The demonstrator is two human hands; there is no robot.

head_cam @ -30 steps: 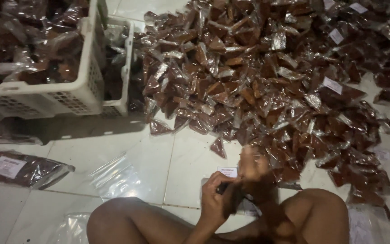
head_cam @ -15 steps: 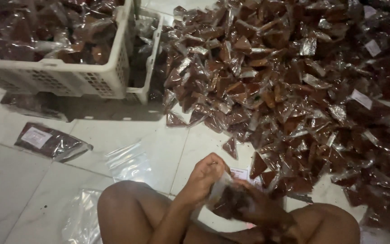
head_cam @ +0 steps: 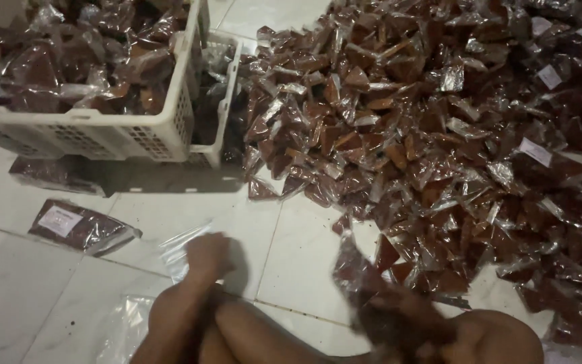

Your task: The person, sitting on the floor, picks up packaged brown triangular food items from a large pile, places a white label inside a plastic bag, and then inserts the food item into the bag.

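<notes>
My left hand (head_cam: 207, 256) reaches out low over the white tiled floor, its fingers curled on the edge of an empty clear plastic bag (head_cam: 178, 248); motion blur hides whether it grips the bag. My right hand (head_cam: 389, 317) is blurred at the lower middle, above my bare knee (head_cam: 500, 340). It is closed on a small clear packet of brown filling (head_cam: 353, 266), which sticks up from it. A large heap of the same brown packets (head_cam: 432, 135) lies just beyond the right hand.
Two white plastic baskets (head_cam: 170, 138) full of brown packets stand at the upper left. A flat labelled packet (head_cam: 79, 226) lies on the tiles left of my left hand. Another clear bag (head_cam: 122, 323) lies by my leg.
My hands have come apart. The left one has swung out left to the clear bag on the floor. The right one keeps the packet. The view has shifted slightly.
</notes>
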